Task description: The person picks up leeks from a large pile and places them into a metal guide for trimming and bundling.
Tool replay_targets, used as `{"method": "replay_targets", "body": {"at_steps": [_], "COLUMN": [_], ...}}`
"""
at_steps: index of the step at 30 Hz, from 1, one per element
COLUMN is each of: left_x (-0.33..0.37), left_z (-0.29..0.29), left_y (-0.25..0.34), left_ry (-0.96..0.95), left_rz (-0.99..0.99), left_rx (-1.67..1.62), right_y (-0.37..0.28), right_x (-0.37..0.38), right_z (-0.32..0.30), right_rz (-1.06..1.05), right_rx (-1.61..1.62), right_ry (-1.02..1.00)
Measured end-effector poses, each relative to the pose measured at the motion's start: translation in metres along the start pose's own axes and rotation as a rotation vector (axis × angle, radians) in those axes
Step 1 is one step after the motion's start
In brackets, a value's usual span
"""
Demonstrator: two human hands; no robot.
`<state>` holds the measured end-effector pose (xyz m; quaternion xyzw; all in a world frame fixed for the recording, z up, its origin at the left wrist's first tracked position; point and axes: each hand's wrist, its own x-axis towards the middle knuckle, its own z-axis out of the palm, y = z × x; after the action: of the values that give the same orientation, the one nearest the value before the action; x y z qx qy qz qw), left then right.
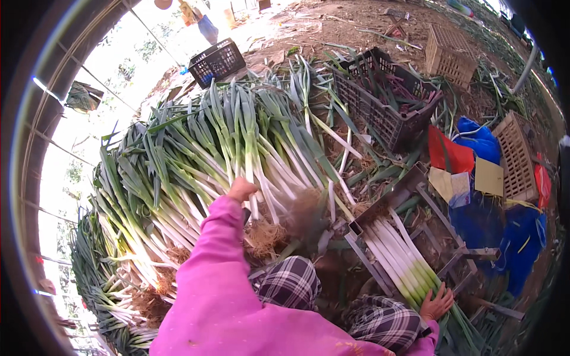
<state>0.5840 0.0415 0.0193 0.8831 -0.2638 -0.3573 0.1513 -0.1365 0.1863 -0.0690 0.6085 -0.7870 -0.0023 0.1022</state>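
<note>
In a pink sleeve, my left arm reaches forward to a wide heap of leeks [178,155] with green tops, white stalks and brown roots. My left hand [242,189] is closed around the white stalks of leeks near its middle, and a root clump [265,236] shows below the hand. At the lower right, my right hand [436,304] lies with its fingers spread on the green part of a row of leeks [389,246]. Those leeks rest side by side in a metal frame [375,209], white ends pointing away from me.
Beyond the frame stands a dark plastic crate [386,113] with leafy stalks in it. A black crate [217,62] sits at the back, and tan crates [515,155] stand to the right. Red cloth [449,155] and blue sheeting [484,228] lie beside the frame. My knees [291,283] are close below.
</note>
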Motion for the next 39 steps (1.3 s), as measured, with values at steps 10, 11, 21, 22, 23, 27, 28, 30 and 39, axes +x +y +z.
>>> {"method": "replay_targets", "body": {"at_steps": [10, 11, 21, 22, 23, 27, 28, 30, 39], "left_x": [0.026, 0.036, 0.006, 0.004, 0.008, 0.018, 0.019, 0.027, 0.148], "left_z": [0.032, 0.028, -0.093, -0.108, -0.126, -0.092, -0.071, -0.050, 0.142], "left_y": [-0.055, -0.057, -0.039, -0.054, -0.080, -0.116, -0.106, -0.087, 0.064], "left_ry": [0.059, 0.168, 0.450, 0.473, 0.610, 0.904, 0.917, 0.810, -0.053], "left_rz": [0.096, 0.147, 0.212, 0.210, 0.237, 0.204, 0.115, 0.600, 0.367], "left_rx": [-0.312, -0.208, -0.124, -0.119, -0.095, -0.011, 0.057, 0.842, 0.093], "right_y": [0.000, 0.000, 0.015, 0.007, -0.004, -0.007, -0.002, -0.003, -0.019], "right_x": [-0.003, -0.002, -0.002, -0.001, 0.000, 0.002, 0.002, 0.001, 0.004], "right_z": [0.001, 0.000, -0.006, -0.003, 0.000, 0.005, 0.001, -0.003, -0.005], "right_rz": [0.021, 0.023, 0.044, 0.017, 0.002, 0.021, 0.027, 0.032, -0.043], "right_rx": [-0.004, -0.004, -0.007, 0.016, 0.045, 0.054, 0.045, 0.035, 0.089], "right_ry": [-0.032, -0.031, -0.001, 0.040, 0.037, -0.036, -0.038, -0.036, -0.045]}}
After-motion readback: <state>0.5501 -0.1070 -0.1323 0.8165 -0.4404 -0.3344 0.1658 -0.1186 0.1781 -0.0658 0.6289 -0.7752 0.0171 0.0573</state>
